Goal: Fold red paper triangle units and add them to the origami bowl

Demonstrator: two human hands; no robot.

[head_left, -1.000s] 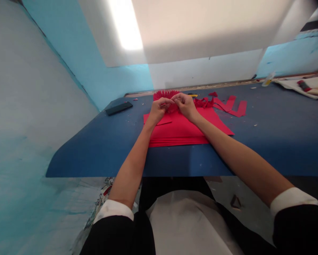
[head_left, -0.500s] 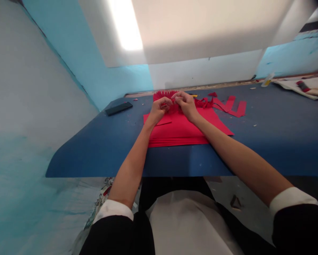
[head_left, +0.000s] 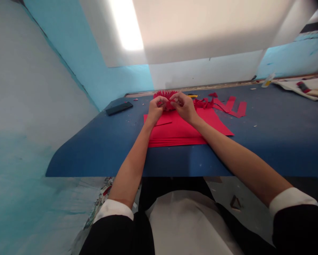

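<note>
A red fringed paper piece [head_left: 166,94] stands behind my fingers at the back of a stack of red sheets [head_left: 184,129]. My left hand [head_left: 156,108] has its fingers curled and pinched on red paper at the near side of the fringe. Facing it, my right hand [head_left: 184,106] pinches red paper too, its fingertips close to those of the left. The small part between the fingertips is partly hidden. A narrow folded red piece [head_left: 163,124] lies on the stack under my left wrist.
A dark phone [head_left: 119,108] lies at the left on the blue table [head_left: 95,141]. Right of the stack are crumpled red scraps [head_left: 204,103], red strips [head_left: 232,106] and a yellow tool [head_left: 193,96]. A small bottle [head_left: 268,80] and brushes [head_left: 303,87] are farther right.
My left hand has shifted slightly left and my right hand's fingers have changed position a little. More of the red paper between them and of the yellow tool shows.
</note>
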